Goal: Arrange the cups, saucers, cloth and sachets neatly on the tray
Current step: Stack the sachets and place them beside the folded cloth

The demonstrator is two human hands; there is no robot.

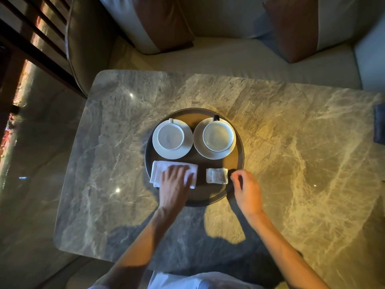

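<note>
A round dark tray (239,161) sits in the middle of the marble table. At its back stand two white cups on white saucers, the left cup (170,136) and the right cup (218,135) side by side. A folded white cloth (161,171) lies at the tray's front left, and my left hand (175,184) rests flat on its right half. Pale sachets (216,175) lie in a small stack at the front right. My right hand (246,189) hovers just right of them over the tray's rim, fingers loosely curled with nothing visible in them.
The marble table (291,132) extends well beyond the tray on all sides. A sofa with brown-and-cream cushions (166,24) runs along the far edge. A dark object (379,124) lies at the table's right edge. Wooden slats (31,38) stand at far left.
</note>
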